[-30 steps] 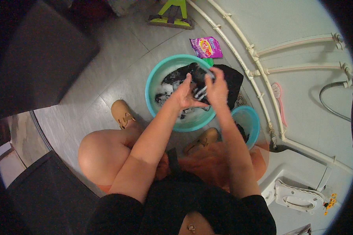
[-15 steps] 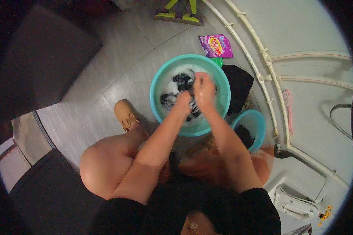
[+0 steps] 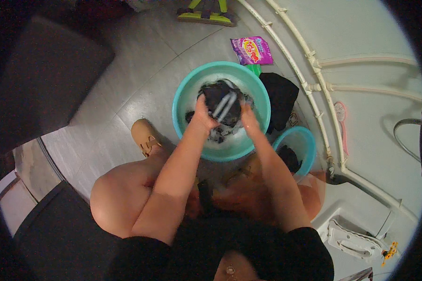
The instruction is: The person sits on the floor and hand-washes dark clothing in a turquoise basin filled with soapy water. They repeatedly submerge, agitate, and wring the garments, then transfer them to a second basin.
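Observation:
A black garment with white stripes (image 3: pixel 222 104) lies in soapy water inside a big teal basin (image 3: pixel 186 91) on the floor. My left hand (image 3: pixel 203 117) grips the garment at its left side. On the garment's right side, my right hand (image 3: pixel 247 115) is closed on the wet cloth. Both hands sit low in the basin, close together. My bare knees frame the basin from below.
A smaller teal basin (image 3: pixel 306 145) with dark cloth stands to the right. More dark clothing (image 3: pixel 280 96) is heaped behind it. A purple detergent pouch (image 3: pixel 252 50) lies beyond the basin. White pipes (image 3: pixel 309 86) run along the wall. A tan sandal (image 3: pixel 144 136) sits left.
The hands had the garment lifted above the basin's right rim, then pushed it down into the water. Now both hands hold it near the basin's middle.

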A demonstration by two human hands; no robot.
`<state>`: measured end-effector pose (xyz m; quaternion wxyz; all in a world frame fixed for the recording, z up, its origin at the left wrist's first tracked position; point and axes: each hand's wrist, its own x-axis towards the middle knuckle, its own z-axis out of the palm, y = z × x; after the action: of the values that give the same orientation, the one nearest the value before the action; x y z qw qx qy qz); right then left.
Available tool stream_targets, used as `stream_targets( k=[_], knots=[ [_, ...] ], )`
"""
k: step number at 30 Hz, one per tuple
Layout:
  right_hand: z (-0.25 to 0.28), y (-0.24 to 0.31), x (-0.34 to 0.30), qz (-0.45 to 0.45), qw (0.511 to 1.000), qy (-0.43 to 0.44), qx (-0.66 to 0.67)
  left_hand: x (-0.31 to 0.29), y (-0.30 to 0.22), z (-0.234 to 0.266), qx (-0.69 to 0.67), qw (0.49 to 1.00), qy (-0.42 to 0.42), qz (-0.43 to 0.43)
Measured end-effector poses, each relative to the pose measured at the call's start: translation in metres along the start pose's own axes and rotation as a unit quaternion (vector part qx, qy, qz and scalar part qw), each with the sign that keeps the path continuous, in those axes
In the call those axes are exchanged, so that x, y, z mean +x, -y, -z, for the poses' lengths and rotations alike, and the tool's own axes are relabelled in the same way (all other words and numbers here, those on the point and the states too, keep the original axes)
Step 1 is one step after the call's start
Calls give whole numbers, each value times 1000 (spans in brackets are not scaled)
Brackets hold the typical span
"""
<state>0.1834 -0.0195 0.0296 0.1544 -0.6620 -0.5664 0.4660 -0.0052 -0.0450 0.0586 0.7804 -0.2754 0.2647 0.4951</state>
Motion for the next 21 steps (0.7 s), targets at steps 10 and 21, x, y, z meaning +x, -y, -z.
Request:
stream_targets(
  k=[10, 21],
  knots=[
    [73, 109, -4, 174, 961, -171, -129, -2, 21, 24, 158, 979, -129, 7],
    [-28, 143, -107, 245, 952, 0, -184, 19, 1, 23, 245, 969, -30, -22]
  ],
)
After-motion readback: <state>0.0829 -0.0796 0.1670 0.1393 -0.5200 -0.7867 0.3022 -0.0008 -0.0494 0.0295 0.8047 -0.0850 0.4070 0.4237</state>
